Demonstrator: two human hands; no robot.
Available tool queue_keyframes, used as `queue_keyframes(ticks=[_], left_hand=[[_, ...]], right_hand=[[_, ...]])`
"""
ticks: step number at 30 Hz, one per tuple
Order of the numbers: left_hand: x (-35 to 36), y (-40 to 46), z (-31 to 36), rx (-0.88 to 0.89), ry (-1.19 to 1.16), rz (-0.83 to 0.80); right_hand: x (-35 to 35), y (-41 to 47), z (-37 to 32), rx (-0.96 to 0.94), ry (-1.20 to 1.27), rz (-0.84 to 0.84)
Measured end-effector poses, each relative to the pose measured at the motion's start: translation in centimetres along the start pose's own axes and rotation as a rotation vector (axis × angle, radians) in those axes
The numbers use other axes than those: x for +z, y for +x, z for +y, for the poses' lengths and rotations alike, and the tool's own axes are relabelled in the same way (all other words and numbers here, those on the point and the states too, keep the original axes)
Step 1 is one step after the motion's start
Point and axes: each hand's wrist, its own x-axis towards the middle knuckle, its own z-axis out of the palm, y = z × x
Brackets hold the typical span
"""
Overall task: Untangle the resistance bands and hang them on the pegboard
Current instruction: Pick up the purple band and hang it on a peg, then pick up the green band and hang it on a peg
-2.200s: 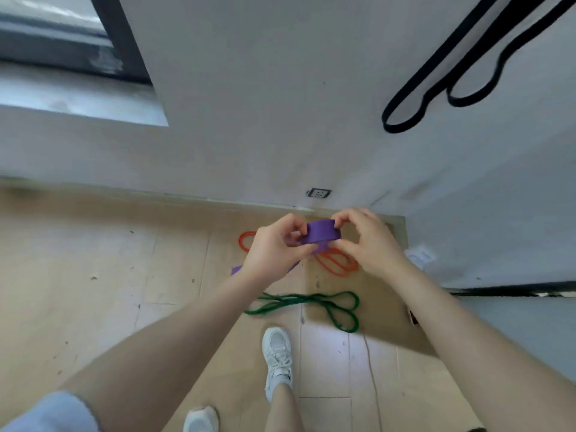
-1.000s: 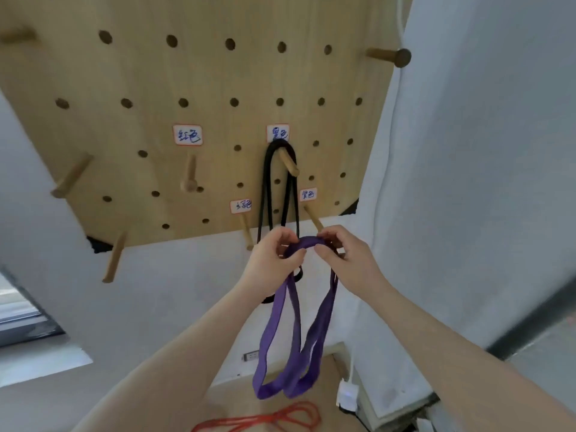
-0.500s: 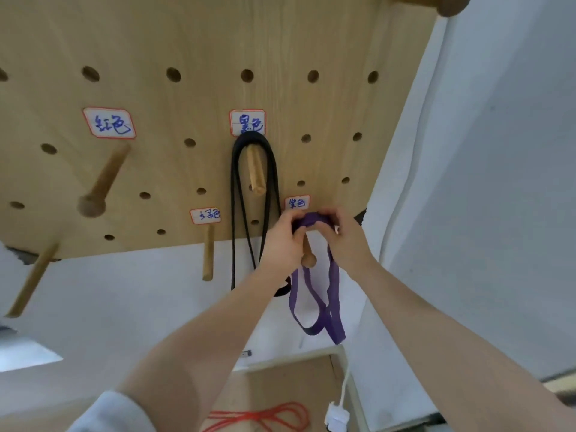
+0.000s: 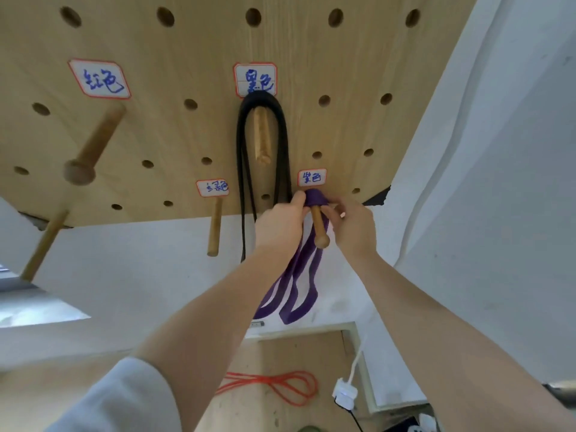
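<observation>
Single head-worn view, close range, tilted upward at the pegboard; floor at 6 o'clock.

The purple band, earlier carried up from the floor, now loops over its peg

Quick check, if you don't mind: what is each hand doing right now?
Left hand: pinching the top of the purple band at its peg.
Right hand: fingers curled at the band's top; grip cannot be told.

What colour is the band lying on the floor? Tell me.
Red-orange band, seen in the head view, the only one.
</observation>
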Motion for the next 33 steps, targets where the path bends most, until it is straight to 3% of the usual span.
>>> queue_keyframes(ticks=[4,7,9,14,20,24,28,33], left_hand=[[-0.6,-1.5,-0.2,-0.081,-0.165,0.015],[-0.1,-6.5,-2.8,-0.014,-0.198,-0.064],[0.9,-11.0,-5.8,-0.027,-0.188,-0.212],[3.0,-21.2,-15.2,-0.345,-0.075,-0.432],[3.7,-33.2,-25.0,-0.588,-0.189,-0.612],[5.1,-39.4,-30.2,-0.742,-0.343,-0.573],[12.3,-45.4,-34.7,-0.873,-0.466,-0.518],[26.3,-52.2,-40.2,-1.167,-0.633,-0.681]], right_hand=[[-0.3,-1.7,-0.8,0.115,0.174,-0.044],[0.1,-6.6,0.4,0.253,0.212,-0.039],[1.6,-10.8,1.4,0.352,0.181,-0.19],[7.9,-20.0,0.2,0.364,0.105,-0.673],[17.1,-28.6,-2.8,0.456,0.003,-0.959],[23.7,-34.9,-2.4,0.536,-0.091,-1.015],[30.9,-42.6,1.8,0.565,-0.195,-1.087],[40.2,-50.0,10.6,0.471,-0.258,-1.081]])
